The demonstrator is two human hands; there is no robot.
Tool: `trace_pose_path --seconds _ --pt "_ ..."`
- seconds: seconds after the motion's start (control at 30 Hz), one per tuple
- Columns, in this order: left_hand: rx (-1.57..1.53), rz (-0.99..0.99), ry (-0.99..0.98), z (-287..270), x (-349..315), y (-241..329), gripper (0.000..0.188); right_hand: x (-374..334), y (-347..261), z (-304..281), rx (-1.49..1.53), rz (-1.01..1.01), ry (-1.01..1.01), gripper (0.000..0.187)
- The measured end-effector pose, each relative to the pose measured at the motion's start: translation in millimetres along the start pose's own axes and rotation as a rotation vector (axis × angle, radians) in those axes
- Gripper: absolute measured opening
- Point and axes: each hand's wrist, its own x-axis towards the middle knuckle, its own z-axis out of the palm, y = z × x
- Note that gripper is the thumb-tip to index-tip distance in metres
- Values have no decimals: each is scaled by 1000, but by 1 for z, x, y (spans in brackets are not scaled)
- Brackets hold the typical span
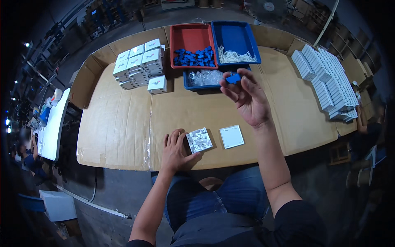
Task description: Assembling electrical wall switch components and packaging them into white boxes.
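My right hand (251,96) is raised over the table, its thumb and fingers pinching a small blue plastic piece (233,78). Low at the front edge, my left hand (175,150) lies against the left side of a square white box (211,143), thumb along its near edge and fingers by its far left corner. Small white and grey parts fill this open box. Just right of it lies a flat square white lid (231,137), which neither hand touches. Beyond the right hand, a red tray (191,35) contains a heap of similar blue pieces.
A blue tray (232,33) with white plugs stands beside the red one. Below them a blue bin (190,85) holds clear plastic bags. White boxes (138,61) are stacked at left, white units (329,80) at right. Cardboard walls (115,44) edge the table.
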Motion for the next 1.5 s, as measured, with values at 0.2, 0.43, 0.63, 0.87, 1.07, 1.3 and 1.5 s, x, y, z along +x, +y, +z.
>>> trace_pose_path --seconds 0.2,0.43,0.63,0.87,1.07,1.3,1.5 --pt "-16 4 26 1 -1 -1 97 -37 8 10 -92 -46 -157 52" --pt "-22 18 51 0 -5 -3 96 -72 28 13 123 56 -65 54" --pt "-23 32 32 2 -8 -8 96 -81 58 -3 -241 193 159 42" --pt "-50 45 55 -1 -4 -15 92 -84 118 -28 -1531 99 55 24" --pt "-89 47 48 -2 -3 -17 89 -75 152 -43 -1555 100 -80 25" --pt "-103 48 65 -1 -4 -17 87 -71 165 -51 -1606 109 -196 24" --pt "-103 42 62 2 -3 -19 85 -74 168 -51 -1616 128 -183 22"
